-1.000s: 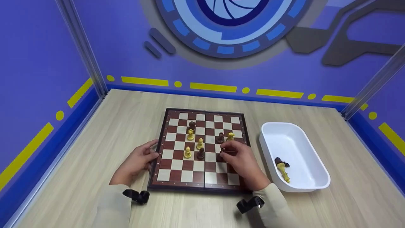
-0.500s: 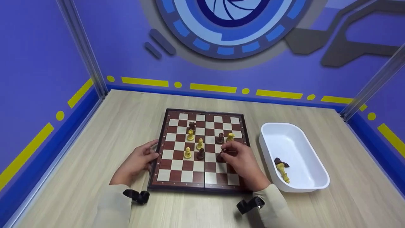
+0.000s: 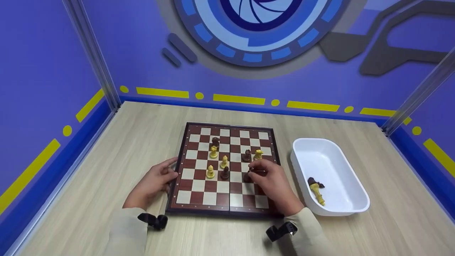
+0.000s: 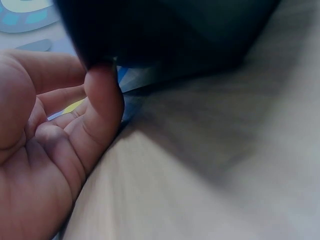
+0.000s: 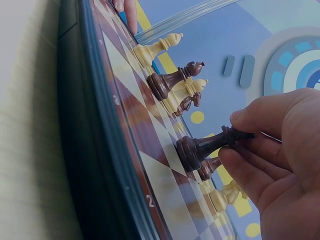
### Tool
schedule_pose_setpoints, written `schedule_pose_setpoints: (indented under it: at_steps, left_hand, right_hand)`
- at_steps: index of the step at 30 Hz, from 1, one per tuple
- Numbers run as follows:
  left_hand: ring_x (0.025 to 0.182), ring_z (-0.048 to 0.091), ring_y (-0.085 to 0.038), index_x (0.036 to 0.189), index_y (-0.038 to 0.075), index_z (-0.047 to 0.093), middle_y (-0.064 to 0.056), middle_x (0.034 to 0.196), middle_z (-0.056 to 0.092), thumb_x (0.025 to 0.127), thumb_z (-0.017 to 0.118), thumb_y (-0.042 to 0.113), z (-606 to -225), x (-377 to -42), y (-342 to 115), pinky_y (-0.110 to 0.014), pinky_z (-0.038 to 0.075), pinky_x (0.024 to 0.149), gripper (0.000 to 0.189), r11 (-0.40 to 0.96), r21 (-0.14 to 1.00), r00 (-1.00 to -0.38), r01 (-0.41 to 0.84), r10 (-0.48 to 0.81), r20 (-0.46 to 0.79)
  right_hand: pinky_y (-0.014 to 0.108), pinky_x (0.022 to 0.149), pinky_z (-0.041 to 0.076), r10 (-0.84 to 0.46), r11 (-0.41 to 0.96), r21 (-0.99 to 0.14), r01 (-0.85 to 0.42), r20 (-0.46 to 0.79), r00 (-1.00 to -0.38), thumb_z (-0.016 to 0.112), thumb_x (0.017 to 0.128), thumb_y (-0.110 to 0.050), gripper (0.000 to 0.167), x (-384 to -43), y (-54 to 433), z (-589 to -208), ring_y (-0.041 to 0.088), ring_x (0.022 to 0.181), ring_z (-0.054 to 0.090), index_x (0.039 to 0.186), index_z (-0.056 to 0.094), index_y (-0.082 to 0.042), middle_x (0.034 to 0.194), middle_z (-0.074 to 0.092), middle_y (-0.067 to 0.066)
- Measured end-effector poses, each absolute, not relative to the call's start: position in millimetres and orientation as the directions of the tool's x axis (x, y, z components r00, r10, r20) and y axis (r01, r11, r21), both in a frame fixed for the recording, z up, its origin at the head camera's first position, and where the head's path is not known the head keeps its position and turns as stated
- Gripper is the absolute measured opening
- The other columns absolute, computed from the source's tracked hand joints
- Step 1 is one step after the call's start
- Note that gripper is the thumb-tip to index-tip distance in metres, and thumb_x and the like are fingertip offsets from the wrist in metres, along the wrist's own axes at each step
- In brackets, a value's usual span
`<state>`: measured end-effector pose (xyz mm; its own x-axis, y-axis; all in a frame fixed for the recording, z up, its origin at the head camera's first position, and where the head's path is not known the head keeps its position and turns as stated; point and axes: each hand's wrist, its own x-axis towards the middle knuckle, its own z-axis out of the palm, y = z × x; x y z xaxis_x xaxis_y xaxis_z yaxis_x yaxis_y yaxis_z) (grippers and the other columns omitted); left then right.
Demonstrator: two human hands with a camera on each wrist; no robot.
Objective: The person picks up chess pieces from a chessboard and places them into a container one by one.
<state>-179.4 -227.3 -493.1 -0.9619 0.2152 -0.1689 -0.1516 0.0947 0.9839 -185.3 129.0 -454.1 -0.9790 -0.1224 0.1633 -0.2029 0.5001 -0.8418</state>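
Observation:
In the head view, a chessboard (image 3: pixel 217 197) lies on the table with several yellow and dark brown pieces upright on it. My right hand (image 3: pixel 272 177) is over its right half. In the right wrist view, thumb and fingers pinch a dark brown chess piece (image 5: pixel 197 150) by its neck; its base is at the board surface and its head is largely covered. A yellow bishop (image 3: pixel 210 171) and a dark bishop (image 3: pixel 225 173) stand near the middle. My left hand (image 3: pixel 153 181) touches the board's left edge with relaxed fingers, seen against its dark side in the left wrist view.
A white plastic tub (image 3: pixel 339 167) stands right of the board, with a yellow chess piece (image 3: pixel 317 193) and a dark piece (image 3: pixel 312 180) lying in it. Blue patterned panels (image 3: pixel 149 71) enclose the wooden table (image 3: pixel 142 131) at the back and sides.
Almost nothing differs. Both hands keep their places at the board, the right one on the same dark chess piece; the head view has shifted very slightly.

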Motion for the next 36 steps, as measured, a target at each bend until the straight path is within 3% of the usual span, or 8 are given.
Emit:
schedule_pose_setpoints:
  at_steps: [8,13,21,27,36]
  left_hand:
    - [0.060,0.053,-0.007,0.153,0.005,0.026,-0.001,0.089,0.054,0.096,0.054,0.003,-494,-179,-227,-0.022,0.050,0.049,0.063,0.082,0.984,-0.962,-0.157,0.212,-0.171]
    - [0.060,0.053,-0.007,0.153,0.005,0.027,-0.001,0.089,0.056,0.097,0.053,0.002,-494,-179,-227,-0.021,0.049,0.048,0.062,0.085,0.985,-0.966,-0.152,0.200,-0.166]
    - [0.059,0.052,-0.007,0.153,0.007,0.028,-0.001,0.088,0.055,0.097,0.053,0.002,-495,-180,-227,-0.021,0.049,0.048,0.062,0.097,0.984,-0.967,-0.148,0.193,-0.164]
    - [0.059,0.051,-0.008,0.153,0.012,0.029,0.000,0.087,0.051,0.097,0.054,0.003,-494,-179,-226,-0.023,0.049,0.049,0.062,0.077,0.979,-0.965,-0.189,0.172,-0.200]
    - [0.060,0.052,-0.007,0.153,0.009,0.029,0.000,0.087,0.050,0.096,0.055,0.003,-493,-179,-224,-0.023,0.050,0.048,0.062,0.067,0.981,-0.965,-0.180,0.182,-0.189]
  right_hand:
    - [0.031,0.086,0.054,-0.108,0.484,-0.851,-0.203,0.172,-0.979,0.075,0.079,-0.007,0.023,-184,130,-451,0.013,0.095,0.065,0.101,0.072,-0.011,0.100,0.071,-0.002]
    - [0.028,0.084,0.056,-0.134,0.473,-0.839,-0.269,0.233,-0.963,0.075,0.081,-0.007,0.021,-184,131,-445,0.011,0.093,0.066,0.101,0.072,-0.010,0.099,0.071,-0.003]
    - [0.028,0.081,0.057,-0.152,0.486,-0.818,-0.308,0.268,-0.951,0.075,0.081,-0.006,0.021,-183,134,-443,0.012,0.092,0.066,0.098,0.072,-0.018,0.098,0.071,-0.003]
    - [0.024,0.081,0.057,-0.151,0.495,-0.816,-0.299,0.258,-0.954,0.073,0.082,-0.005,0.022,-183,138,-441,0.013,0.095,0.067,0.104,0.072,-0.010,0.101,0.071,-0.001]
    - [0.024,0.079,0.058,-0.162,0.465,-0.823,-0.327,0.284,-0.945,0.073,0.082,-0.001,0.022,-180,145,-439,0.016,0.094,0.068,0.104,0.072,-0.008,0.101,0.072,0.005]
